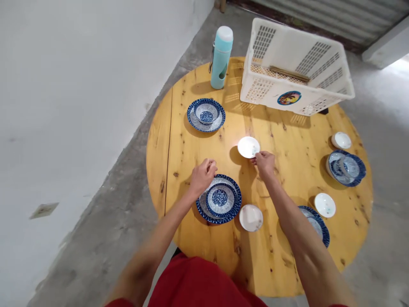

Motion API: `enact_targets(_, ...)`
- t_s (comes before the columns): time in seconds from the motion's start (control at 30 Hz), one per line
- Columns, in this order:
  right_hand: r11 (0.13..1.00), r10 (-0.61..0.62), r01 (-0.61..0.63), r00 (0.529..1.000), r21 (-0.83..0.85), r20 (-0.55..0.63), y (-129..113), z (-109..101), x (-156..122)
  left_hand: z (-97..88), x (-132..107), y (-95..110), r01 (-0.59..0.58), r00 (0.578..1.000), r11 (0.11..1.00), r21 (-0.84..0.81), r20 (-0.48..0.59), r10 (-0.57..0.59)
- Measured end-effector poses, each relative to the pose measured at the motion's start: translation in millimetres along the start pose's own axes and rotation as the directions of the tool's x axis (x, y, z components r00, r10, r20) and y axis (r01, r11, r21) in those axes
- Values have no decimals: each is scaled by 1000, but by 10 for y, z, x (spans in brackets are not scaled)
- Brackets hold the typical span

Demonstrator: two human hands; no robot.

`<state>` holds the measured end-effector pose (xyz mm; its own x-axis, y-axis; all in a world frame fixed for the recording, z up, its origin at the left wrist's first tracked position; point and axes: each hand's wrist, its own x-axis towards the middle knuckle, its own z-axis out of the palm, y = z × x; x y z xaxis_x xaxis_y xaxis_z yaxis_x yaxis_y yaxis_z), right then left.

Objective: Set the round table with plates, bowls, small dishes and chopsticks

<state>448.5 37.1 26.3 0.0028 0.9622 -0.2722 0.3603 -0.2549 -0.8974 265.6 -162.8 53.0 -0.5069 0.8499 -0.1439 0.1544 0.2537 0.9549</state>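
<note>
A small white bowl (pixel 247 146) is pinched at its near right rim by my right hand (pixel 264 163), held over the middle of the table. My left hand (pixel 202 174) is closed, with its fingers curled together and nothing visible in them. It hovers by the upper left edge of a blue-and-white plate (pixel 237 208), on which a blue-rimmed bowl (pixel 220 198) sits. Just right of that plate stands another small white bowl (pixel 251 218).
The round wooden table (pixel 204 241) carries a plate with bowl (pixel 206 115), a light-blue bottle (pixel 221 57) and a white plastic crate (pixel 271 91) holding sticks. To the right are stacked bowls (pixel 347 168), white bowls (pixel 325 205) and a partly hidden plate (pixel 323 230). A wall (pixel 64 106) borders the left.
</note>
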Motion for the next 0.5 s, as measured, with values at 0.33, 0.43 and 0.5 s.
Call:
enact_targets(0.33,993,-21,58,942,-100,336,-292,1173,-497,-109,651,-312,265,963,933,-242,20,-268)
enact_targets(0.43,993,4,38,935,-109,354,-275,1297,-538,-234,663,-367,251,965,948,-194,-26,-261)
enact_targets(0.5,993,12,31,934,-114,358,-274,1334,-552,-287,679,-399,248,965,955,-163,-42,-258)
